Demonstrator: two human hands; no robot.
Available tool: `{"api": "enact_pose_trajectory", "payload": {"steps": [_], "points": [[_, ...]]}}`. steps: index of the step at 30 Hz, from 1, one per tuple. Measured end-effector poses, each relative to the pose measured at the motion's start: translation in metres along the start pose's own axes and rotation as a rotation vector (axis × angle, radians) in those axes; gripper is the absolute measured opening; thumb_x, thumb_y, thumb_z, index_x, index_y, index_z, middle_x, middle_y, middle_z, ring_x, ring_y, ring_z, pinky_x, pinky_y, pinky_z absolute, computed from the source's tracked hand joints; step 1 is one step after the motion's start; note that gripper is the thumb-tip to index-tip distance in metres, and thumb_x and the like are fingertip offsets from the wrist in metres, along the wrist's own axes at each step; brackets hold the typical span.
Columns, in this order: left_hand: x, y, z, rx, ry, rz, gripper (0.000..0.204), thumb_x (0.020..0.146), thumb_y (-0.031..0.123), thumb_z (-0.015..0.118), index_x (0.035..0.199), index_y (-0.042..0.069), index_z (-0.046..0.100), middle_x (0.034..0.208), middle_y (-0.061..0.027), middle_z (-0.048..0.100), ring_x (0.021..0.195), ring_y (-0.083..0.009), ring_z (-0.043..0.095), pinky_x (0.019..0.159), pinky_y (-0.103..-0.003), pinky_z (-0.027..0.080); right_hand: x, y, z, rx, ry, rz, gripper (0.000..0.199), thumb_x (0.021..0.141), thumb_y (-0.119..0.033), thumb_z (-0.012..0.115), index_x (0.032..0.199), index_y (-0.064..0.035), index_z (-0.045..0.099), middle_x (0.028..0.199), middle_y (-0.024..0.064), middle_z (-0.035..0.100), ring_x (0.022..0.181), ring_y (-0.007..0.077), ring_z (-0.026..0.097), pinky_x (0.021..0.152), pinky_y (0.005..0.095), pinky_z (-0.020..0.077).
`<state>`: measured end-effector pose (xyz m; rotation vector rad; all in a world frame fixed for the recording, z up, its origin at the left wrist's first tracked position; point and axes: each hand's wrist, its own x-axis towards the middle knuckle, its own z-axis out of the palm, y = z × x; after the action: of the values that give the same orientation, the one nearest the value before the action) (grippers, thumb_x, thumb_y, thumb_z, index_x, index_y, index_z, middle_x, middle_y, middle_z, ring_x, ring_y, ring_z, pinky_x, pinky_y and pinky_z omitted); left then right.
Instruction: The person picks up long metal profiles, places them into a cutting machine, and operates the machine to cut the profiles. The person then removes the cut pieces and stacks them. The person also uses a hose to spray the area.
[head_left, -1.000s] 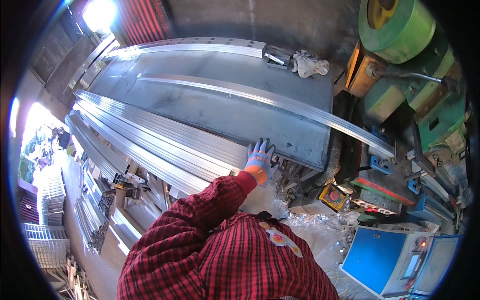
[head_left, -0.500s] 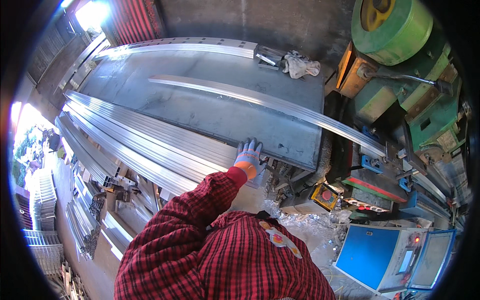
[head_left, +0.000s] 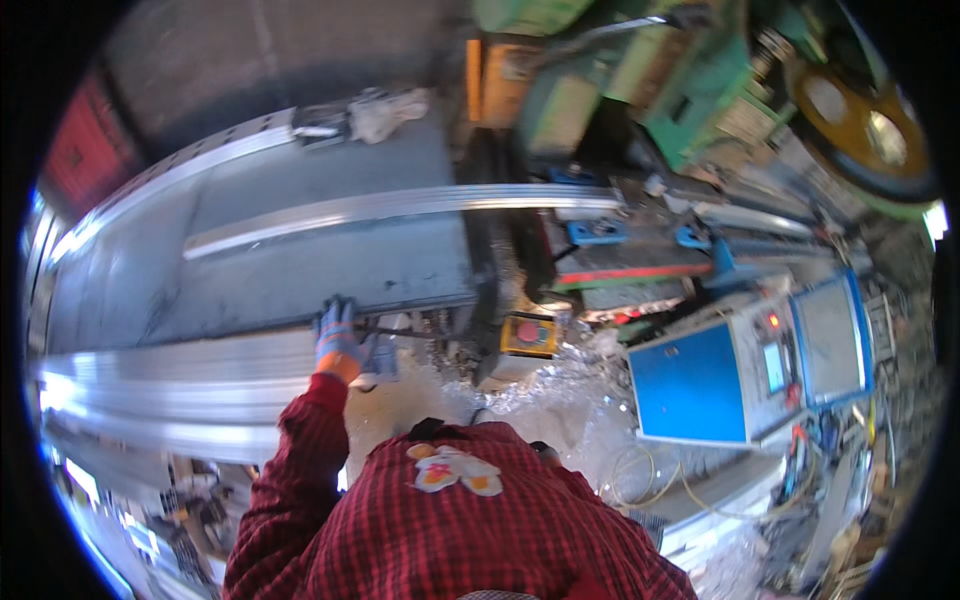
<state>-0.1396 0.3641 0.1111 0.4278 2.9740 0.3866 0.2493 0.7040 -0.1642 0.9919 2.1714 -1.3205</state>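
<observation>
My left hand (head_left: 338, 343), in a grey glove with an orange cuff, reaches out flat with its fingers stretched forward. It rests at the right end of a stack of long silver metal profiles (head_left: 180, 395), by the front edge of a grey metal table (head_left: 330, 272). Its palm side is hidden. Across the table lies another long metal profile (head_left: 400, 208), whose right end sits by the blue clamps (head_left: 597, 233) of a green machine (head_left: 575, 115). My right hand is out of sight.
A yellow box with a red push button (head_left: 528, 335) stands right of my left hand. Shiny metal scraps (head_left: 545, 385) litter the floor. At right is a blue and white control cabinet (head_left: 695, 385), with a yellow hose (head_left: 655, 490) below. A crumpled cloth (head_left: 388, 115) lies at the table's back.
My view has swung to the right, bringing the control cabinet and machine further in. My left hand stays at the ends of the stacked profiles, its fingers still stretched out.
</observation>
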Motion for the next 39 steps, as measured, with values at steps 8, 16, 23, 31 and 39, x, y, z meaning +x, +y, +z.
{"api": "enact_pose_trajectory", "payload": {"steps": [8, 16, 23, 31, 39], "points": [[-0.004, -0.007, -0.002, 0.074, 0.000, 0.012, 0.082, 0.079, 0.046, 0.066, 0.144, 0.005, 0.035, 0.151, -0.0205, 0.028, 0.140, -0.0363, 0.025, 0.115, -0.049, 0.018, -0.001, 0.011, 0.016, 0.066, 0.019, -0.065, 0.041, 0.081, -0.046, 0.066, 0.103, -0.0113, 0.069, 0.100, 0.0132, 0.070, 0.096, 0.0276, 0.066, 0.084, 0.0377, 0.0505], [-0.008, 0.000, -0.001, 0.112, 0.027, 0.002, 0.087, 0.078, 0.045, 0.069, 0.145, 0.006, 0.031, 0.152, -0.0204, 0.024, 0.141, -0.0374, 0.022, 0.116, -0.049, 0.014, 0.025, 0.070, 0.035, 0.057, 0.011, -0.001, 0.037, 0.080, -0.042, 0.069, 0.101, -0.0116, 0.070, 0.097, 0.0098, 0.071, 0.092, 0.0235, 0.067, 0.080, 0.0355, 0.0509], [-0.011, 0.008, -0.004, 0.091, 0.020, -0.012, 0.087, 0.080, 0.044, 0.067, 0.146, 0.005, 0.028, 0.153, -0.0205, 0.022, 0.142, -0.0371, 0.019, 0.116, -0.048, 0.013, 0.034, 0.058, 0.027, 0.046, -0.008, -0.020, 0.036, 0.080, -0.041, 0.070, 0.100, -0.0113, 0.070, 0.096, 0.0080, 0.071, 0.089, 0.0212, 0.067, 0.079, 0.0341, 0.0508], [-0.006, 0.012, -0.011, 0.085, -0.031, -0.014, 0.087, 0.079, 0.044, 0.067, 0.146, 0.004, 0.028, 0.153, -0.0219, 0.021, 0.142, -0.0379, 0.019, 0.117, -0.047, 0.013, 0.039, 0.042, 0.022, -0.011, 0.006, -0.055, 0.040, 0.080, -0.044, 0.070, 0.102, -0.0107, 0.070, 0.098, 0.0091, 0.071, 0.093, 0.0219, 0.067, 0.080, 0.0342, 0.0505], [-0.004, 0.013, -0.004, 0.110, 0.024, 0.022, 0.087, 0.078, 0.044, 0.069, 0.144, 0.003, 0.031, 0.151, -0.0222, 0.026, 0.140, -0.0365, 0.023, 0.116, -0.046, 0.014, 0.010, -0.012, 0.005, 0.151, -0.079, -0.007, 0.041, 0.080, -0.044, 0.071, 0.100, -0.0090, 0.069, 0.095, 0.0083, 0.071, 0.089, 0.0188, 0.066, 0.079, 0.0329, 0.0500]]}}
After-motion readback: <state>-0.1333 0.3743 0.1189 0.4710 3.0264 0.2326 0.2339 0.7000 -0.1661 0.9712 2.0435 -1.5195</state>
